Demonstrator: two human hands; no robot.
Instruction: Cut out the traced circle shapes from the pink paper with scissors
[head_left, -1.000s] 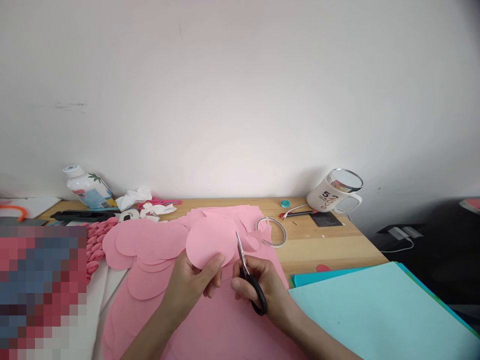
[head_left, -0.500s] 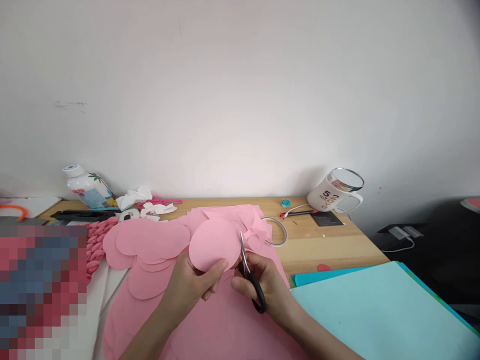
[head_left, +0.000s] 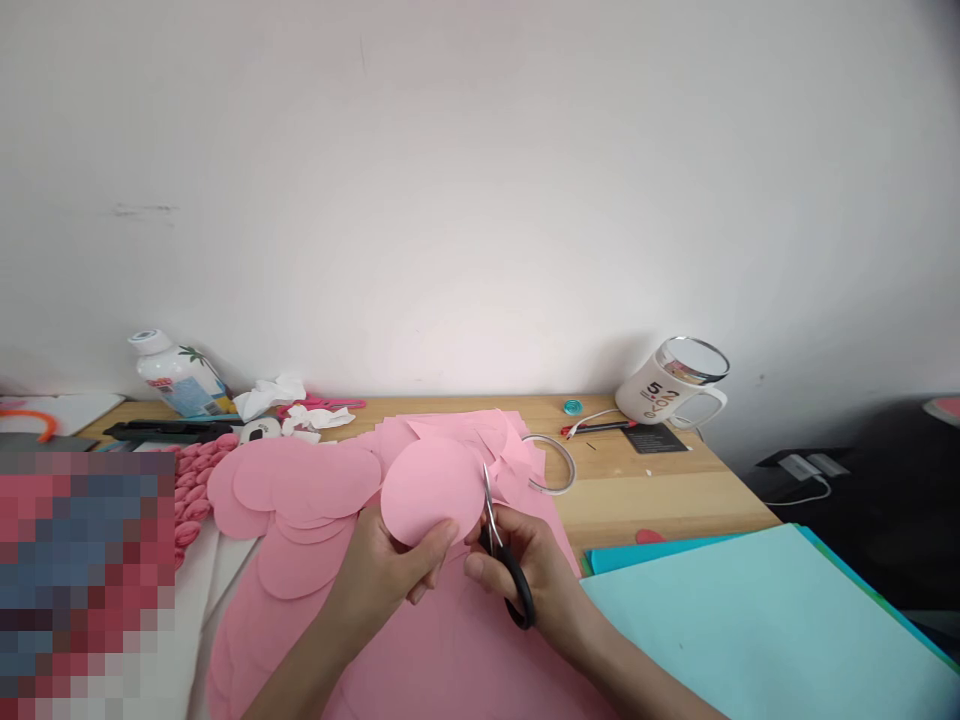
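Note:
A rounded piece of pink paper [head_left: 431,485] is pinched at its lower edge by my left hand [head_left: 401,565], thumb on top. My right hand [head_left: 532,570] is closed on black-handled scissors [head_left: 510,570]. Their silver blades point up, close along the paper's right edge; whether they touch it I cannot tell. Beneath both hands lies a large pink sheet [head_left: 450,650]. Overlapping rounded pink cutouts [head_left: 307,475] spread to the left of my hands. Loose pink scraps [head_left: 514,455] are heaped just beyond the blades.
A white mug [head_left: 652,390] stands at the back right, near a roll of tape [head_left: 570,470]. Blue sheets [head_left: 750,610] lie at the right. A white bottle [head_left: 176,375], crumpled tissue [head_left: 270,395] and pink braided yarn [head_left: 196,490] occupy the left side. The wall rises behind the table.
Almost nothing differs. The whole view has shifted very slightly, and both hands keep the same grip on the paper and scissors.

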